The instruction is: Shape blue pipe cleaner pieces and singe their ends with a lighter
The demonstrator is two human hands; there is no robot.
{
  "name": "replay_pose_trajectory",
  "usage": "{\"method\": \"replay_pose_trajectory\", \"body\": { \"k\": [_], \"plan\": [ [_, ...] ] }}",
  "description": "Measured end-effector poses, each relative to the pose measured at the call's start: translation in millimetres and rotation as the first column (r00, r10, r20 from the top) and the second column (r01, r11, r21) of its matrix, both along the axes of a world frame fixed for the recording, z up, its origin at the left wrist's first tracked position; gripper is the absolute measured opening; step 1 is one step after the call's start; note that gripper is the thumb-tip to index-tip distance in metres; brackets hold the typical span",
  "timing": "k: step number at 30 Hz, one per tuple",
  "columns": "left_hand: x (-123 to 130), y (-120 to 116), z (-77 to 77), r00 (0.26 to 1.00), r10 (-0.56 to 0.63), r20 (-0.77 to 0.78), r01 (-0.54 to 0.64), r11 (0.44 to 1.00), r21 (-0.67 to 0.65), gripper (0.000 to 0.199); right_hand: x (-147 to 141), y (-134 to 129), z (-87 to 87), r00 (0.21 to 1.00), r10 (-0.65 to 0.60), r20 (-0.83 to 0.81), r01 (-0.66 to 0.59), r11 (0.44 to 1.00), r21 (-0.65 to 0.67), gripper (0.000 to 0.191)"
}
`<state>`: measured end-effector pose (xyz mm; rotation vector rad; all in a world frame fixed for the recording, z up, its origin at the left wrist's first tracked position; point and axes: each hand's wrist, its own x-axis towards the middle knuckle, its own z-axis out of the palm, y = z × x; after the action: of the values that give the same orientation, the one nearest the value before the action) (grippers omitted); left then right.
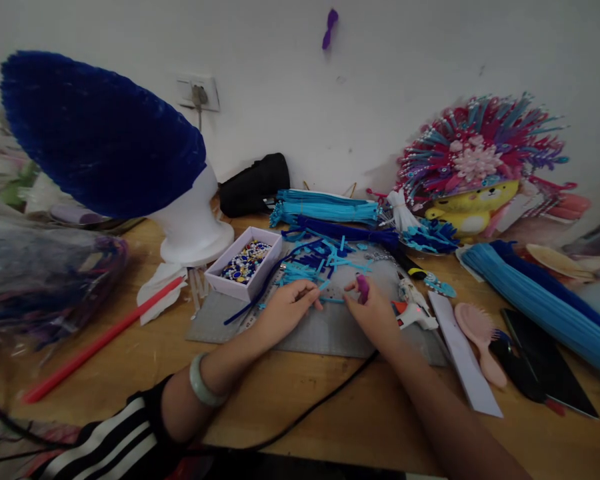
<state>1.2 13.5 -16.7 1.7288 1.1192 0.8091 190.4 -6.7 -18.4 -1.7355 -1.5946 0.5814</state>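
My left hand point(296, 301) is closed in a pinch on a short light blue strip point(325, 284) over the grey mat point(310, 339). To its right, my right hand point(367, 303) has its fingers bent toward the left hand, with something purple point(363, 288) at a finger. A thin light blue piece point(336, 301) shows between the hands; whether the right fingertips grip it is too small to tell. Cut light blue and dark blue pieces point(341, 259) lie in a pile just behind both hands.
A box of beads point(223, 285) stands left of the pile. The white head stand point(195, 233) carries a large blue piece point(100, 133). On the right are a glue gun point(414, 315), a pink brush point(475, 323) and blue bundles point(535, 293). A black cable point(305, 417) crosses the front.
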Motion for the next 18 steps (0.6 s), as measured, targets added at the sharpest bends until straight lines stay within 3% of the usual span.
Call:
{"method": "replay_pose_trajectory", "body": {
  "k": [4, 8, 12, 18],
  "plan": [
    [1, -1, 1.2, 0.999, -0.007, 0.037, 0.007, 1.000, 0.001, 0.028, 0, -1, 1.7, 0.903, 0.172, 0.394, -0.142, 0.984, -0.104, 0.011],
    [1, -3, 3.3, 0.999, -0.013, 0.034, 0.013, 1.000, -0.013, 0.027, -1, -2, 7.2, 0.838, 0.232, 0.494, -0.143, 0.967, -0.211, 0.018],
    [1, -4, 7.0, 1.000, 0.002, 0.013, -0.002, 1.000, 0.015, 0.025, 4, -2, 15.6, 0.848, 0.131, 0.514, -0.010, 0.973, -0.231, 0.014],
    [1, -4, 8.5, 0.999, 0.026, 0.045, -0.025, 0.999, -0.036, 0.022, 20, 0, 22.4, 0.862, -0.122, 0.491, 0.183, 0.980, -0.077, 0.009]
  ]
}}
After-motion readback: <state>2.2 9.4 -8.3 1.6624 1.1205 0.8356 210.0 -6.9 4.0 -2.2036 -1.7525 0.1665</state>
